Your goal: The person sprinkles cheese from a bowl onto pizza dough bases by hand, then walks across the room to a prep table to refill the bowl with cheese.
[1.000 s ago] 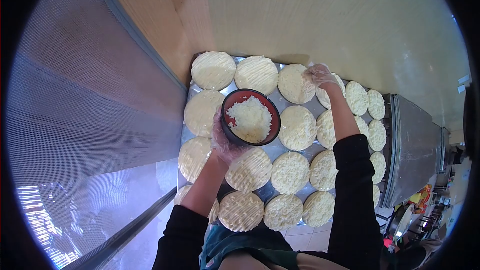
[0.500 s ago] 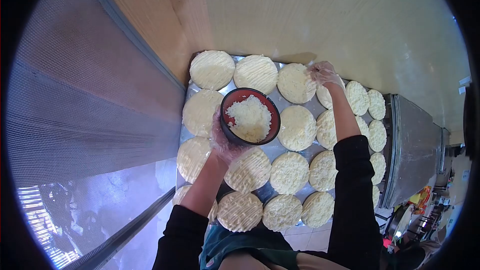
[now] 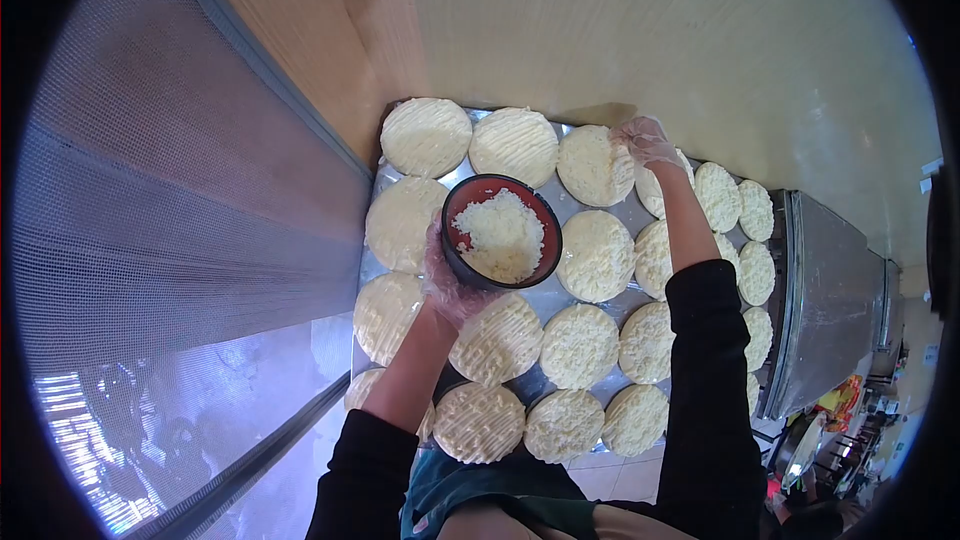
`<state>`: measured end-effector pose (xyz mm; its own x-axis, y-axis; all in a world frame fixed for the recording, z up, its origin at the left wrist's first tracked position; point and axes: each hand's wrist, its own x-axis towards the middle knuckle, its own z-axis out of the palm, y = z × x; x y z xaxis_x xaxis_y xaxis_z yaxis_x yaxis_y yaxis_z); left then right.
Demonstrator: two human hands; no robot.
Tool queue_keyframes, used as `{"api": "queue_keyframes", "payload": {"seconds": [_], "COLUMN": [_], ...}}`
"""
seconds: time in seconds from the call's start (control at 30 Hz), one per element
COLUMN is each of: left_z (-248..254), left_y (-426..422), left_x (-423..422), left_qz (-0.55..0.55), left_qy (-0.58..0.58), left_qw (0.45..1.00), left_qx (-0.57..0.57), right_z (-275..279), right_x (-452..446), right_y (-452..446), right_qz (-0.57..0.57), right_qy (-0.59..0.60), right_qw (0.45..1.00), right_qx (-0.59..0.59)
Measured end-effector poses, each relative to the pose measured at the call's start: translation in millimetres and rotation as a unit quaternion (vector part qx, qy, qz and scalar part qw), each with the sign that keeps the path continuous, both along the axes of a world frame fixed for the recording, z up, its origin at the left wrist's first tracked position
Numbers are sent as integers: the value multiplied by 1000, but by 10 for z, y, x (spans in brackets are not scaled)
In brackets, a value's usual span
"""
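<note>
My left hand (image 3: 450, 280), in a clear plastic glove, grips a bowl (image 3: 548, 258), black outside and red inside, by its left side. White crumbly topping (image 3: 500, 230) fills part of the bowl. At the back row, my right hand (image 3: 645, 143), also gloved, hovers over the right edge of a round cream-coloured bread or cake disc (image 3: 592, 168). Its fingers are bunched together, and whatever they hold is hidden. The discs nearer the right carry lumpy white crumbs, such as this disc (image 3: 580, 346). Those on the left, like this ridged disc (image 3: 427, 138), look smoother or striped.
Several discs lie in rows on metal trays (image 3: 372, 265). A plain wall (image 3: 650, 30) rises behind them. A mesh screen (image 3: 190, 210) hangs at the left. To the right stands a grey metal-looking box or counter (image 3: 830, 290), with cluttered goods beyond it.
My right hand has shifted very slightly, its fingers still bunched over the same disc. The bowl and my left hand have hardly moved.
</note>
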<state>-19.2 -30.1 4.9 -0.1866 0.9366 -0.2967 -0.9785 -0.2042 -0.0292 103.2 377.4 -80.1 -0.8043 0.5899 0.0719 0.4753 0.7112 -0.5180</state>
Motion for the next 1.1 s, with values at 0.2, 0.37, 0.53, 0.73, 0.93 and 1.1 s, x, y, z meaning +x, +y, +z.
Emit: {"api": "queue_keyframes", "payload": {"seconds": [0.2,0.37,0.53,0.73,0.93,1.1], "left_z": [-42,-7,-34,-33,21,50], "left_y": [-20,-7,-1,-49,-122,-307], "left_x": [6,30,44,84,129,269], "left_qz": [-9,1,-10,-22,-54,-90], "left_qy": [1,-12,-7,-14,-3,12], "left_qw": [1000,1000,1000,1000,998,996], "left_qx": [4,-14,25,13,-9,1], "right_z": [582,286,529,204,1221,1635], "right_x": [78,286,211,420,94,24], "right_y": [-426,-298,-497,-267,-1636,-3102], "right_qz": [2,4,-21,1,60,332], "right_qy": [-69,116,-72,13,146,-20], "right_qw": [991,986,995,999,976,941], "right_qx": [114,-121,73,-30,-149,-68]}}
